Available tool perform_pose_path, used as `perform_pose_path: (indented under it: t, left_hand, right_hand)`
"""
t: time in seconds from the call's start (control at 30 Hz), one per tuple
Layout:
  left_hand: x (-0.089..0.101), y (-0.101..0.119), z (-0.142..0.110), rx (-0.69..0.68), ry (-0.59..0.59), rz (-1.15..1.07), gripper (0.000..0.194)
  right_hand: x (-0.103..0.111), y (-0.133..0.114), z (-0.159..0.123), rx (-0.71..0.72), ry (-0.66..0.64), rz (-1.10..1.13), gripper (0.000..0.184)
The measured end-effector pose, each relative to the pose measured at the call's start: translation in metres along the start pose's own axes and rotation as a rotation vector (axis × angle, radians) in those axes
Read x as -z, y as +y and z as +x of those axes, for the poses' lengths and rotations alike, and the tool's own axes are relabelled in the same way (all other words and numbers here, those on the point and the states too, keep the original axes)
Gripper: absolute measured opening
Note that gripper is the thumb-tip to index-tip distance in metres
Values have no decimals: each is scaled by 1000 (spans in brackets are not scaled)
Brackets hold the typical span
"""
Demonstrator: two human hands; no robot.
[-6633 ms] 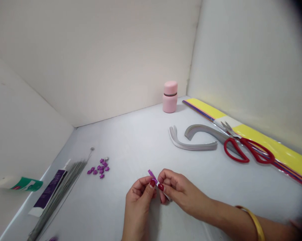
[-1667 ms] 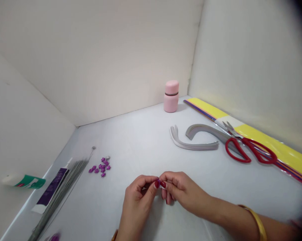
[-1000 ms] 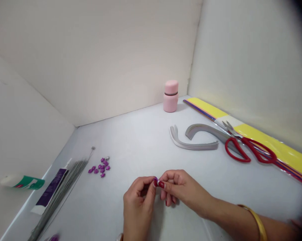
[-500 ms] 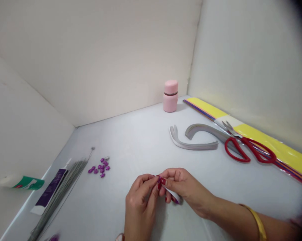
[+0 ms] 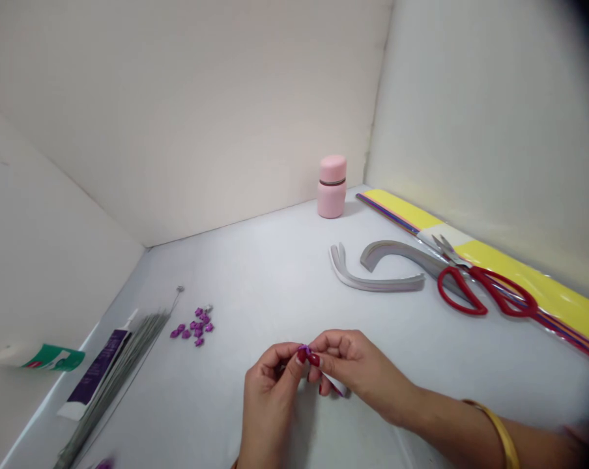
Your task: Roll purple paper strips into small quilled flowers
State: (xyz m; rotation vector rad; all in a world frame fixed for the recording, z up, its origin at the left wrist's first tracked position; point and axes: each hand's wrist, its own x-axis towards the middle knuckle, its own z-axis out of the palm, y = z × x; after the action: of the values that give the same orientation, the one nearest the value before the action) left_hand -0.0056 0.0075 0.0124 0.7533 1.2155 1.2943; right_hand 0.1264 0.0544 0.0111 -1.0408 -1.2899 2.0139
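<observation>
Between the fingertips of both hands is a narrow paper strip [image 5: 334, 384], purple on one side and white on the other. Its end is folded into a small purple knot where the thumbs meet. My left hand [image 5: 273, 384] pinches the knot from the left, thumb and forefinger closed. From the right, my right hand [image 5: 356, 361] pinches the same fold, and the strip's loose tail hangs under its fingers. Part of the fold is hidden behind the thumbs. Left of the hands lies a group of small purple paper stars [image 5: 197, 327] on the table.
A pink flask [image 5: 332, 187] stands by the back wall. Grey-white strip bundles [image 5: 377, 283] lie in front of it. Red-handled scissors [image 5: 487, 286] rest partly on a pack of coloured paper [image 5: 519, 267]. At left are thin wires [image 5: 123, 371], a purple tube [image 5: 99, 368] and a green-white tube [image 5: 55, 357].
My left thumb has moved up onto the folded knot beside the right thumb. The strip's tail has swung slightly left and down; both hands stay in nearly the same place.
</observation>
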Motion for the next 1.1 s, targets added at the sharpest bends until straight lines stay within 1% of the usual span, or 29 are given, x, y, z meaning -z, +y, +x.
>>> perform_pose_path:
  t: [0.13,0.27,0.33,0.37,0.43,0.47,0.53,0.6,0.67,0.7,0.77,0.83,0.9,0.97,1.03,1.1]
  left_hand:
    - [4,0,2,22,125,57,11]
    - [7,-3,3,14,138,138,12]
    - [5,-4,1,-33,156,214,13]
    - [4,-4,-1,-93,183,284,12]
    - [2,-4,-4,-281,225,474,8]
    - [2,-5,-5,-390,235,571,7]
    - [3,-5,-7,-580,225,728,12]
    - [6,-5,-7,-685,175,836,18]
    - [9,-5,-7,-719,116,903,21]
    - [10,-4,-7,-710,87,908,23]
    - [11,-3,-6,-638,36,841,22]
    - [10,-1,-5,-509,26,688,19]
    - [8,0,-3,-367,48,513,16]
    - [6,-1,0,-271,60,367,17]
    - [5,-2,1,-237,28,269,16]
    - [4,-2,1,-222,13,220,13]
  right_hand:
    - [1,1,1,-26,18,-16,25]
    - [0,-1,0,-21,17,-23,22]
    - [0,-1,-1,-12,18,-16,20]
    - [0,-1,-1,-6,15,-10,19]
    - [-1,-1,-2,11,8,7,18]
    - [-1,0,-1,22,4,19,19]
    - [-1,1,-1,40,-16,49,22]
    - [-1,1,0,62,-36,79,26]
    - [-1,2,0,76,-35,97,29]
    - [-1,2,1,76,-25,102,30]
    - [0,2,2,56,-7,106,30]
    - [0,1,2,34,-6,104,31]
    - [1,0,1,35,-23,93,31]
    - [1,-1,1,49,-37,79,31]
    - [1,-1,0,56,-44,77,31]
    - [1,-1,0,50,-38,77,32]
